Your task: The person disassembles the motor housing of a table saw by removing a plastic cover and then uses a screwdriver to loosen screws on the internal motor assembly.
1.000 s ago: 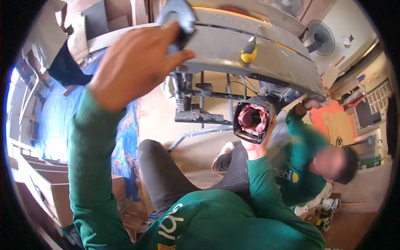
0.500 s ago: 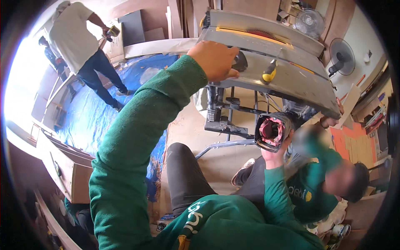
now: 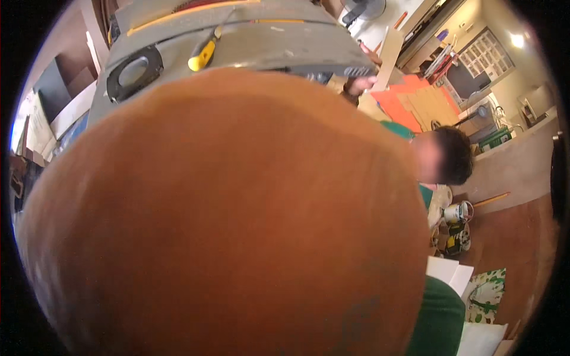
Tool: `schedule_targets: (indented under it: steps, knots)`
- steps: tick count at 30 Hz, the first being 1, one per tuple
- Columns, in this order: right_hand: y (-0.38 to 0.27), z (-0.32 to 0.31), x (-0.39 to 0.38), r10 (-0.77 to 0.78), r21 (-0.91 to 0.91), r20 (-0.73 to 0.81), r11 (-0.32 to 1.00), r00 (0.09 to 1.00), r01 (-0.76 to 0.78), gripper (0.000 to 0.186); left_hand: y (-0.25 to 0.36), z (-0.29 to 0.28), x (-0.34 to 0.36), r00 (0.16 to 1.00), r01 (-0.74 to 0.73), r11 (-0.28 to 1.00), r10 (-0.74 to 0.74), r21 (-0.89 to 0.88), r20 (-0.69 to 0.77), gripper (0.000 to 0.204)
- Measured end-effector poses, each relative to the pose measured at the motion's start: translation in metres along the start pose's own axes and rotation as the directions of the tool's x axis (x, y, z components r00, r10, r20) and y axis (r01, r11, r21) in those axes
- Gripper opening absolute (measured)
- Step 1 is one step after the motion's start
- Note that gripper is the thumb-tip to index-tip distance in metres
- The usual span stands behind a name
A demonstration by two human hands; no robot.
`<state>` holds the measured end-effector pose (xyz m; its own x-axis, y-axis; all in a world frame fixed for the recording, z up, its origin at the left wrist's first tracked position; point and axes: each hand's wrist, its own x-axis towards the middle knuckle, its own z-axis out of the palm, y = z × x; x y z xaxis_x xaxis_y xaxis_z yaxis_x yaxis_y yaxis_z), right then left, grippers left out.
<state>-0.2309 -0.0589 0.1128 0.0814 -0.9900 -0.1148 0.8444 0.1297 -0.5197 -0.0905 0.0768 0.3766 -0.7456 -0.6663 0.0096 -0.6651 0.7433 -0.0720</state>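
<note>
And a bare hand [image 3: 231, 219] fills most of the view, right up against the lens! Left or right, I cannot tell; how the fingers stand, or whether they have hold of anything, cannot be made out either. Past its upper edge, here's the grey worktop [image 3: 279, 50], and on it, toward the left, lies the black ring-shaped part [image 3: 154, 59], partly tucked behind the hand. Just right of it, a yellow-and-black screwdriver [image 3: 203, 54], shaft pointing away. Over on the right, a co-worker's hand [image 3: 361, 85] is close by the worktop's corner, that person's dark-haired head [image 3: 454, 155] below it. Beyond, brown cardboard [image 3: 424, 104] lies on an orange sheet [image 3: 392, 108]; lower down, a white bucket [image 3: 457, 212].
</note>
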Motion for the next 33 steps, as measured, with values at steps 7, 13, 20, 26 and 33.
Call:
schedule_targets:
  steps: [7, 13, 20, 26, 33]
  knots:
    - [0.009, -0.012, 0.002, 0.028, 0.009, 0.051, 1.000, 0.998, -0.028, 0.073, 0.008, 0.021, 0.000, 0.999, 0.050, 0.998, -0.050, 0.028, 0.019, 0.010]
    - [0.011, -0.014, 0.006, 0.020, 0.023, 0.084, 0.999, 0.996, -0.022, 0.073, 0.004, 0.026, -0.002, 0.997, 0.075, 0.996, -0.076, 0.051, 0.010, 0.010]
    - [-0.018, -0.034, 0.004, -0.024, 0.045, 0.099, 0.999, 0.995, 0.020, 0.074, 0.011, 0.032, 0.017, 0.998, 0.056, 0.997, -0.056, 0.060, -0.009, 0.009]
    - [0.020, -0.018, 0.005, 0.056, 0.012, 0.157, 0.998, 0.986, -0.059, 0.074, -0.002, 0.032, -0.025, 0.976, 0.217, 0.974, -0.216, 0.059, -0.030, 0.009]
    - [0.008, -0.016, -0.003, 0.071, -0.002, 0.312, 0.997, 0.947, -0.074, 0.075, 0.102, 0.004, 0.046, 0.998, 0.038, 0.984, -0.027, 0.175, -0.065, 0.023]
